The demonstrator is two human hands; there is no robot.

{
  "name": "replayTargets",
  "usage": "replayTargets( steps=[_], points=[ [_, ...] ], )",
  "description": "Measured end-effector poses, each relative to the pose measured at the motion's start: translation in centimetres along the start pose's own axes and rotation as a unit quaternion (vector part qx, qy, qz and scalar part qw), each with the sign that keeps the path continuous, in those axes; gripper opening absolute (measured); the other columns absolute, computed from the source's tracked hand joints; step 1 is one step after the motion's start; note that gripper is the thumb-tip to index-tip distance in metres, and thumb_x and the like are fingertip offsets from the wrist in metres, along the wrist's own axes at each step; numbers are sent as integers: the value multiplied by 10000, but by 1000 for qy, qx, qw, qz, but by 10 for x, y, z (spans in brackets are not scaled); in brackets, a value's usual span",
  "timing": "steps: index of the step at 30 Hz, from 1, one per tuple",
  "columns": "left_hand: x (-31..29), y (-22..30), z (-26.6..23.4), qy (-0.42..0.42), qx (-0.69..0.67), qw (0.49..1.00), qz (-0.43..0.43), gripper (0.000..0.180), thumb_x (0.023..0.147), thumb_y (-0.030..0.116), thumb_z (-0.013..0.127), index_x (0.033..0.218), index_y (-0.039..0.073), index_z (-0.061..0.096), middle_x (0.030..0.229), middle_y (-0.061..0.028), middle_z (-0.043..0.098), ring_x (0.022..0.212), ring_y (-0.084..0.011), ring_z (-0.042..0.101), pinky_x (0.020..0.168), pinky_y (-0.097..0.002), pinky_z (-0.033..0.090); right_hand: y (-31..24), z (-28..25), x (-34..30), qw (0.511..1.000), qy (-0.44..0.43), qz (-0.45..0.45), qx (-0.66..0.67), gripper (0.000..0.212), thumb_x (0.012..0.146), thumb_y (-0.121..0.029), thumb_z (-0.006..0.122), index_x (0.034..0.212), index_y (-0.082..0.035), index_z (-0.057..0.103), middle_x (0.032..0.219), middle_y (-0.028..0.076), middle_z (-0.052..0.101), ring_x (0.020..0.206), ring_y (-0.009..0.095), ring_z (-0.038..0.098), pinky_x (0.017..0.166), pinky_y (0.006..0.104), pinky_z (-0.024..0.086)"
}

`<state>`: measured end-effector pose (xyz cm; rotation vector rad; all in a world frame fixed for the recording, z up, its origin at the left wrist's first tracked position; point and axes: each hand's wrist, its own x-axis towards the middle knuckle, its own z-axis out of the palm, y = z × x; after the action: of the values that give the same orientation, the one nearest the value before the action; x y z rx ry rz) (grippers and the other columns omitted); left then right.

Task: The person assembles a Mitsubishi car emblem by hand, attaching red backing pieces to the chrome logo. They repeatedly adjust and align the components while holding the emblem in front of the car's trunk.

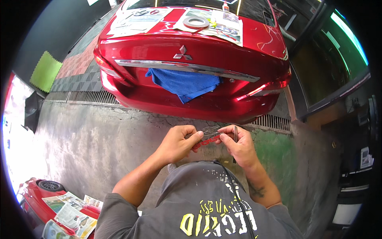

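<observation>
In front of my body, over the concrete floor, my left hand (184, 140) pinches one end of a thin, see-through grey piece with a red strip (207, 141) along its lower side. My right hand (238, 145) has its thumb and forefinger closed on the other end. A narrow, dark, blade-like tool (235, 134) also sticks up between the fingers of my right hand. The piece's exact kind is too small to make out. Beyond both hands is the rear of a red car (147, 93), with a blue cloth (185, 83) hanging below its chrome trim bar.
On the trunk lid lie newspaper sheets (137, 22), a roll of tape (196, 22) and a small bottle (225, 6). A metal floor grate (93, 96) runs beneath the car's rear. Behind me at lower left is another red car part (34, 201) with newspapers.
</observation>
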<state>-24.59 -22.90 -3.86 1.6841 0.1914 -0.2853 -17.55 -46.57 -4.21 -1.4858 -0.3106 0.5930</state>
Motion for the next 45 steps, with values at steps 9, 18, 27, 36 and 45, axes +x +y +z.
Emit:
replayTargets(
  steps=[9,18,27,36,45],
  points=[
    [-6,-18,-50,70,63,995,38,362,1038,353,683,930,9,712,766,-47,715,613,-78,625,557,-266,497,10,56,10,997,28,-34,-68,163,1031,-72,665,1155,32,646,983,97,775,779,74,698,722,223,549],
    [-23,-82,-101,137,-347,928,14,356,1104,389,534,1190,67,658,998,-79,717,856,-191,680,814,-365,554,21,83,11,995,86,-32,39,182,1030,-97,674,1175,-6,611,973,118,790,507,-1,463,431,188,355],
    [-46,-74,-75,64,-329,942,33,242,1088,245,627,1187,37,701,1097,-104,753,918,-184,723,830,-359,584,19,124,11,993,96,-22,58,225,1030,-99,675,1208,3,583,965,117,789,506,4,470,439,183,360],
    [-58,-84,-93,121,-379,917,41,223,1082,250,641,1082,46,732,1033,-88,762,871,-193,716,818,-361,580,32,147,8,988,60,26,137,385,963,48,592,1336,-37,542,954,79,721,535,27,464,453,209,368],
    [-67,-82,-106,157,-375,912,50,224,1071,244,659,1065,33,731,1005,-99,762,851,-195,724,813,-359,580,51,138,2,982,91,32,161,335,993,-13,595,1319,-57,534,841,28,617,523,50,451,437,223,356]
  ],
)
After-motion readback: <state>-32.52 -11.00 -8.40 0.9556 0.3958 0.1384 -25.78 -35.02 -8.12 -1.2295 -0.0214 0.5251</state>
